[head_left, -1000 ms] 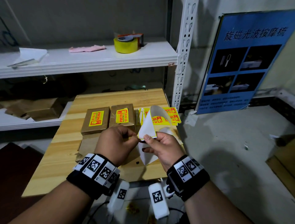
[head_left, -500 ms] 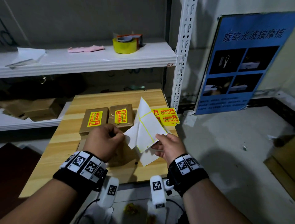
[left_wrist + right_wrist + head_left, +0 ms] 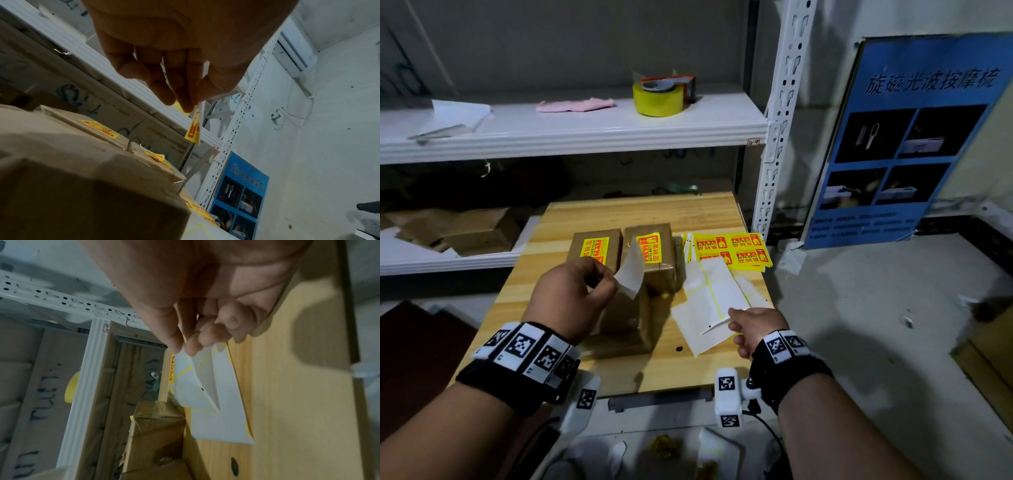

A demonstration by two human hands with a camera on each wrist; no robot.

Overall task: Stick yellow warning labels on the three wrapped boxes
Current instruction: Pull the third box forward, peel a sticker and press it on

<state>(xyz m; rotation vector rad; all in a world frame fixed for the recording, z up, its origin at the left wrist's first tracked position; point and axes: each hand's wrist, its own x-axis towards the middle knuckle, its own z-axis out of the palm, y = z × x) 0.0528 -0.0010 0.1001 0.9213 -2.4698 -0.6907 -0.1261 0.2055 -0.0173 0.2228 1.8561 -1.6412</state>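
Three brown wrapped boxes stand on the wooden table (image 3: 619, 370). The far left box (image 3: 589, 255) and the far right box (image 3: 666, 274) each carry a yellow label. The near box (image 3: 626, 325) shows a bare brown top, just below my left hand (image 3: 609, 281). That hand pinches a peeled yellow warning label (image 3: 193, 129), whose white back (image 3: 631, 270) faces the head view. My right hand (image 3: 732, 318) pinches the corner of a white backing sheet (image 3: 712, 298) low over the table. In the right wrist view the backing sheet (image 3: 191, 386) hangs from my right hand (image 3: 185, 348).
Sheets of unused yellow labels (image 3: 732, 250) lie at the table's far right, beside a white shelf upright (image 3: 774, 144). Another blank backing sheet (image 3: 222, 423) lies flat on the table. The shelf above holds a yellow tape roll (image 3: 659, 101) and a pink cloth (image 3: 575, 104). A blue poster (image 3: 904, 137) leans at the right.
The label has come free of its backing sheet. My left hand has carried it left over the near box, and my right hand has lowered the sheet toward the table.
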